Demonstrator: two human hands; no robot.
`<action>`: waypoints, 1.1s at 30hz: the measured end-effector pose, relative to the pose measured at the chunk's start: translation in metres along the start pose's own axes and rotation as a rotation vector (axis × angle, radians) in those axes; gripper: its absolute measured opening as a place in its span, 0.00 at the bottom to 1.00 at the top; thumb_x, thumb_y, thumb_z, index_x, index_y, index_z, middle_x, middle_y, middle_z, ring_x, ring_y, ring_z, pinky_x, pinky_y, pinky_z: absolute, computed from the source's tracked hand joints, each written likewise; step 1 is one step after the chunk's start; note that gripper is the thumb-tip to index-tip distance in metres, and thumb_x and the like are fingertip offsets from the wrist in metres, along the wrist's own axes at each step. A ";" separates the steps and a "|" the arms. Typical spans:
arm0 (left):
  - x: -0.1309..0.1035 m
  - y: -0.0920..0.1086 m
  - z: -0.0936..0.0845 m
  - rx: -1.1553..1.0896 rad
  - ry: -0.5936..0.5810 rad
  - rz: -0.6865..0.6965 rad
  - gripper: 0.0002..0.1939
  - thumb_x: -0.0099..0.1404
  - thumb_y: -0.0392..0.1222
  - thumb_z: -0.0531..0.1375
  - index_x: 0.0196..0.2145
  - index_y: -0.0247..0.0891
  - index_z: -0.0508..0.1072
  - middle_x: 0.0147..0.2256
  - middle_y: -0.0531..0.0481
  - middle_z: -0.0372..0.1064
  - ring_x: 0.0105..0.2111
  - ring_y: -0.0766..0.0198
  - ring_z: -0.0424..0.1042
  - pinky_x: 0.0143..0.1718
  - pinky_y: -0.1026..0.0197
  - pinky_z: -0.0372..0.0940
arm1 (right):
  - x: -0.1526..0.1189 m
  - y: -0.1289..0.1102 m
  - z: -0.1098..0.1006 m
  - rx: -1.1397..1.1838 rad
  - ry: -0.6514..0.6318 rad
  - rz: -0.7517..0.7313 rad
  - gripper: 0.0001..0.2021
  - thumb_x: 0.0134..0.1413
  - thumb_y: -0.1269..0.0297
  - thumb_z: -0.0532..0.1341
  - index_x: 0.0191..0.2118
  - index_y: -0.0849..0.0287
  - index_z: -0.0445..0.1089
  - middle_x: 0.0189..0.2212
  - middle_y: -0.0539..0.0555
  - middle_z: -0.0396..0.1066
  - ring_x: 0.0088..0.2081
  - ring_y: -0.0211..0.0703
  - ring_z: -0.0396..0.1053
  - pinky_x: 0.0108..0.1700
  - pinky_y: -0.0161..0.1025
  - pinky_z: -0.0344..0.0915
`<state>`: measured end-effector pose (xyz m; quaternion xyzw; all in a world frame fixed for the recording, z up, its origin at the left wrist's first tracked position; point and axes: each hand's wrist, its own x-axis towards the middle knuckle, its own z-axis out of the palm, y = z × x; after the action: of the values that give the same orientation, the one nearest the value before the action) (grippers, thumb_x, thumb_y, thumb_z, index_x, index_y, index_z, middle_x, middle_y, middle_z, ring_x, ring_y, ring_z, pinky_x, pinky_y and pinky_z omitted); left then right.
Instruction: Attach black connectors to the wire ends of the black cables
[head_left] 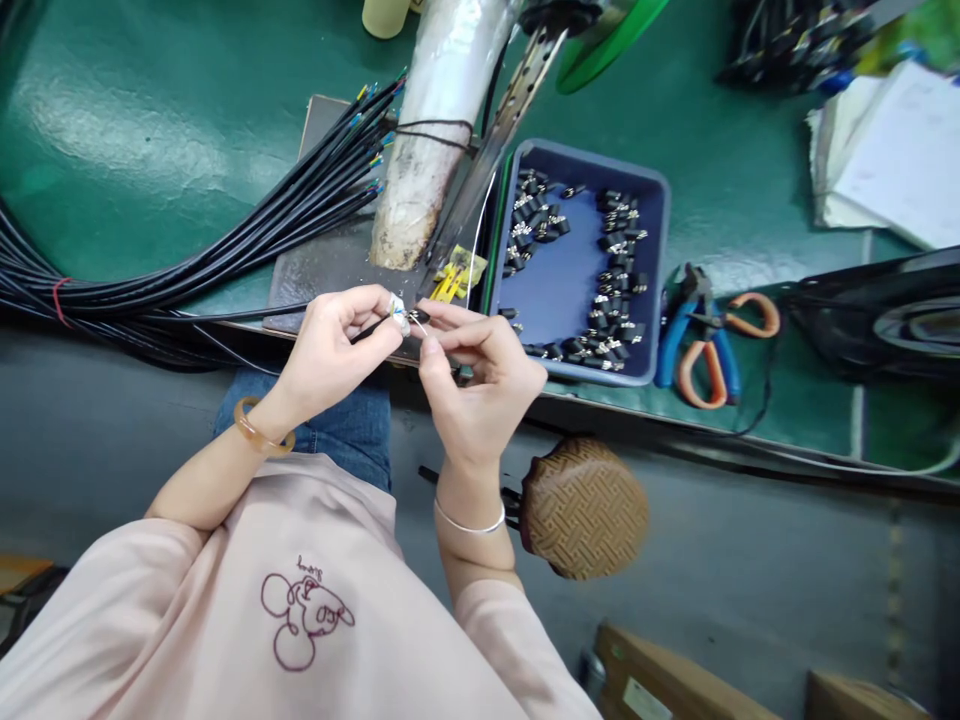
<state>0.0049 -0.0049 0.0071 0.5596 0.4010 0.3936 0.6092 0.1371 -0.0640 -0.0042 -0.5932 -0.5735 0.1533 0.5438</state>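
Two hands, one cable end

The left hand (337, 345) pinches a black cable (279, 312) near its end. Close by its fingertips, the right hand (480, 385) has its fingers closed on what looks like a small connector (418, 315). Beside the right hand sits a blue bin (559, 275) of black parts (616, 300).

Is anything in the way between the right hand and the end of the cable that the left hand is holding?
Nothing visible stands in the way. The right hand has its fingertips right by the end of the black cable, close beside the left hand.
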 end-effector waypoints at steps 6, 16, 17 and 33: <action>0.004 0.005 0.002 0.042 0.015 0.063 0.09 0.60 0.32 0.61 0.23 0.35 0.68 0.20 0.57 0.55 0.21 0.73 0.52 0.22 0.67 0.49 | 0.008 0.000 -0.001 -0.021 -0.009 -0.023 0.06 0.54 0.72 0.63 0.30 0.55 0.66 0.41 0.54 0.82 0.36 0.42 0.81 0.36 0.36 0.79; 0.005 0.011 0.002 0.082 0.020 0.110 0.08 0.60 0.33 0.60 0.23 0.35 0.67 0.20 0.56 0.54 0.21 0.73 0.52 0.22 0.67 0.49 | 0.012 -0.006 -0.002 -0.066 0.004 -0.047 0.03 0.57 0.71 0.63 0.33 0.56 0.71 0.39 0.52 0.81 0.39 0.42 0.81 0.37 0.36 0.79; 0.005 0.011 0.002 0.079 0.018 0.125 0.08 0.60 0.33 0.59 0.23 0.35 0.67 0.20 0.57 0.54 0.21 0.73 0.51 0.22 0.67 0.49 | 0.012 -0.006 -0.002 -0.075 0.007 -0.062 0.04 0.57 0.71 0.63 0.33 0.56 0.72 0.39 0.52 0.81 0.39 0.42 0.81 0.37 0.36 0.79; 0.001 0.005 -0.001 0.057 -0.073 0.079 0.08 0.60 0.37 0.58 0.24 0.36 0.64 0.20 0.57 0.52 0.21 0.73 0.52 0.21 0.67 0.48 | 0.006 -0.006 -0.008 -0.161 -0.005 -0.196 0.05 0.57 0.73 0.63 0.34 0.56 0.71 0.39 0.52 0.82 0.39 0.42 0.81 0.39 0.36 0.79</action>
<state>0.0046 -0.0030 0.0117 0.6061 0.3673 0.3853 0.5910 0.1423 -0.0641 0.0066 -0.5754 -0.6407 0.0544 0.5054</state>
